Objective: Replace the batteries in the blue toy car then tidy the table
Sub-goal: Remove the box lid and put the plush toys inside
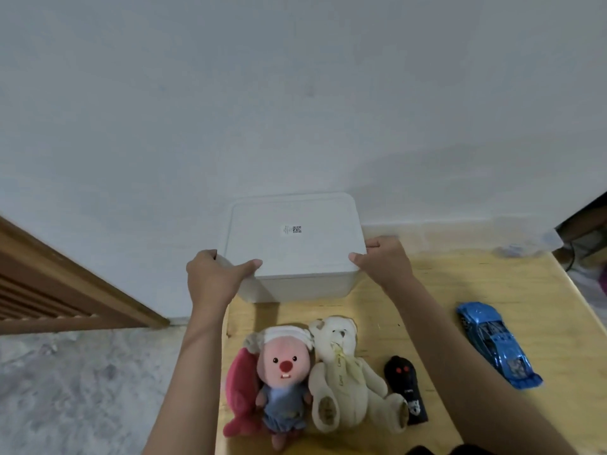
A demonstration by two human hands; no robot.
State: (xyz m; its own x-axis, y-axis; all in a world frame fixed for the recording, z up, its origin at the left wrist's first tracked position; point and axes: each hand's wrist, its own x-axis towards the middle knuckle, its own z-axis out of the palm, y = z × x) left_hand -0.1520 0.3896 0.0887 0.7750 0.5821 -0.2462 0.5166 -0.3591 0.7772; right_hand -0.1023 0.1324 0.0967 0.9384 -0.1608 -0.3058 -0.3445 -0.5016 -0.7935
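Observation:
A white lidded box (295, 251) stands at the far edge of the wooden table (440, 290), against the wall. My left hand (213, 277) grips its left front corner and my right hand (384, 261) grips its right side, thumbs on the lid. The blue toy car (496, 343) lies on the table to the right, apart from both hands. A black remote control (407, 389) with red buttons lies between the car and the plush toys.
Near the table's front left lie a pink-faced plush doll (282, 376), a red plush (239, 389) behind it and a cream teddy bear (348, 376). A clear plastic bag (515, 247) sits at the far right. Wooden furniture (49, 284) stands left, beyond the table's left edge.

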